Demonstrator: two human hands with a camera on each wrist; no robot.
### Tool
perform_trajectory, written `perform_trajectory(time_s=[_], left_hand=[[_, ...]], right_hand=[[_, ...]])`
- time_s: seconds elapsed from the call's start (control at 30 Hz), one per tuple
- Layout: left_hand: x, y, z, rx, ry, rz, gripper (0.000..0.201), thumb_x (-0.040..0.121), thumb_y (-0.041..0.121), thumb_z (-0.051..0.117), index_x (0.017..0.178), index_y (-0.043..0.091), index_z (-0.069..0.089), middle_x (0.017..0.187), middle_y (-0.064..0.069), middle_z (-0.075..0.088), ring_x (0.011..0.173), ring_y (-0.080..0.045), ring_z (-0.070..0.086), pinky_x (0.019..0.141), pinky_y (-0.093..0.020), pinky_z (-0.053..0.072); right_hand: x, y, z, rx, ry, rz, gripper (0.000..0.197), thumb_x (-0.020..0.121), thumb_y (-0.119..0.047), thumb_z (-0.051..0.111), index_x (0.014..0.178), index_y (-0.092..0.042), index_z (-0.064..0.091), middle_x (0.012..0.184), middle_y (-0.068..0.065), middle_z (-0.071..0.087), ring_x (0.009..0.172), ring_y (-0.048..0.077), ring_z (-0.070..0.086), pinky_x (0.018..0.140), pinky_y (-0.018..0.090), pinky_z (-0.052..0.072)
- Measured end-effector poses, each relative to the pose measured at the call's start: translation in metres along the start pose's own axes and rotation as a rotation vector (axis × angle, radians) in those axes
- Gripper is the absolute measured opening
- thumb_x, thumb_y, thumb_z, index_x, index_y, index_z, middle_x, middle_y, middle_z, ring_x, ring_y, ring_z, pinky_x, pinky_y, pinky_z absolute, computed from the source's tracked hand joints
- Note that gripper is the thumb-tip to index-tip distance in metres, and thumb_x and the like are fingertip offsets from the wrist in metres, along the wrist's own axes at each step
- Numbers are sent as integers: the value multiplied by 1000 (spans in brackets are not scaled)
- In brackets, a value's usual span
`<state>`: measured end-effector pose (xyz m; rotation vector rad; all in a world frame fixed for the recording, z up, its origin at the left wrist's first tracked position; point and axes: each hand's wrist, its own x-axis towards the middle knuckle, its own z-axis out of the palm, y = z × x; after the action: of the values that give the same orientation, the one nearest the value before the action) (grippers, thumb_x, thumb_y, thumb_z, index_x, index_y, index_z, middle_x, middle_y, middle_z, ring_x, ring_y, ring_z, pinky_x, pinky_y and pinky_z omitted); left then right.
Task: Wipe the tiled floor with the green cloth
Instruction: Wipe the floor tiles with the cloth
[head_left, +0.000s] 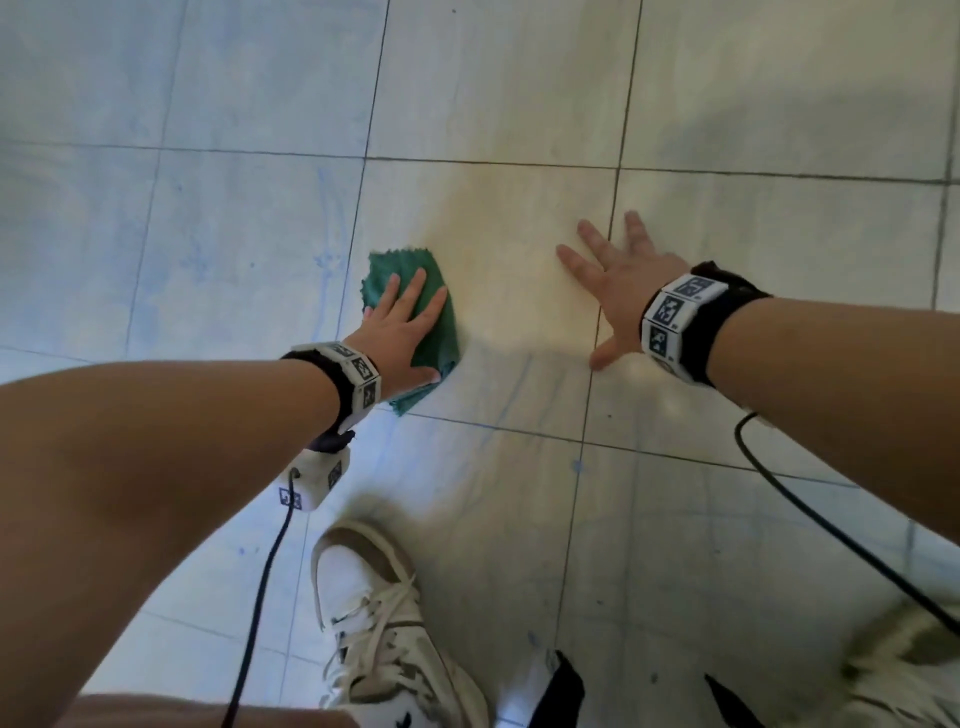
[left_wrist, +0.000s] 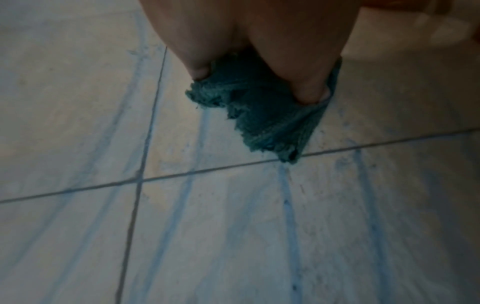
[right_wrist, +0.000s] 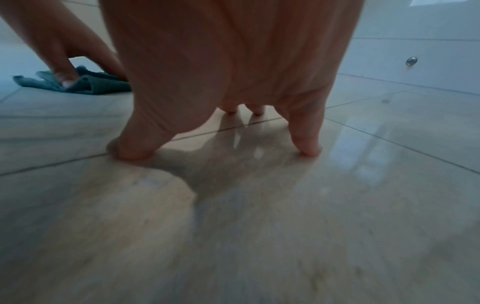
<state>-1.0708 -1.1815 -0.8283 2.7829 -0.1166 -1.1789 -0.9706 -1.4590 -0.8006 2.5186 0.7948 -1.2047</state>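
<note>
A folded green cloth (head_left: 434, 291) lies on the pale tiled floor (head_left: 493, 218), left of centre in the head view. My left hand (head_left: 402, 325) presses flat on it with straight, spread fingers. The left wrist view shows the cloth (left_wrist: 262, 115) bunched under my left fingers (left_wrist: 309, 86). My right hand (head_left: 608, 280) is planted on bare tile to the right, fingers splayed, holding nothing. In the right wrist view its fingertips (right_wrist: 307, 148) prop on the glossy floor, with the cloth (right_wrist: 103, 85) and my left hand (right_wrist: 59, 51) at the far left.
Blue streaks (left_wrist: 288, 205) mark the tiles near the cloth. My white sneaker (head_left: 384, 623) stands close below the hands. Black cables (head_left: 260, 597) trail from both wristbands. A tiled wall with a small metal fitting (right_wrist: 411, 61) rises at the right in the right wrist view.
</note>
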Motion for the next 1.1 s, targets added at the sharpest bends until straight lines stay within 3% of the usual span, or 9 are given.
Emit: perform_trajectory(time_s=[0.17,0.37,0.47,0.67,0.87,0.97,1.1], left_hand=[[-5,17,-2,65,-28,-17,108,88,50,66,155,27,-16,160,-2,-30,147,-34,-25,118,-63,9],[9,155,16,181,-57,187,107,87,56,63,155,29,-16,159,-5,-32,146,-35,-27,118,-58,-3],[20,185,17,212,-45,211,106,87,56,63,156,29,-13,160,-4,-31,146,-34,-27,120,-58,-2],[15,127,9,216,-43,239,106,88,57,61,155,30,-17,160,-1,-31,147,-30,-26,120,-53,-1],[-14,8,3,136,-63,29,109,87,54,65,154,31,-18,160,1,-30,148,-30,-23,121,-57,9],[-16,6,2,132,-62,24,108,88,52,65,154,29,-18,160,0,-30,148,-31,-24,120,-57,7],[-3,38,-2,137,-24,35,108,88,55,62,154,27,-18,160,-3,-30,147,-33,-24,120,-58,6]], right_hand=[[-11,13,24,19,25,32,139,63,-70,78,154,-36,-22,160,-7,-31,148,42,-20,103,64,41],[-13,29,30,44,45,45,138,63,-68,80,154,-38,-20,162,-4,-28,149,42,-19,106,64,40],[-11,28,29,38,26,54,139,61,-66,82,155,-38,-17,163,-3,-27,148,43,-18,108,65,37],[-5,18,25,28,4,84,143,60,-67,82,153,-38,-23,161,-3,-30,147,46,-20,105,69,36],[-4,10,19,22,2,72,145,60,-67,82,152,-36,-25,161,-2,-31,145,51,-20,105,70,36],[-4,11,19,36,-5,66,145,60,-66,83,153,-37,-25,160,-3,-32,145,50,-21,106,70,34],[-7,16,23,68,18,36,143,60,-67,82,153,-38,-23,161,-4,-31,146,48,-21,109,70,30]])
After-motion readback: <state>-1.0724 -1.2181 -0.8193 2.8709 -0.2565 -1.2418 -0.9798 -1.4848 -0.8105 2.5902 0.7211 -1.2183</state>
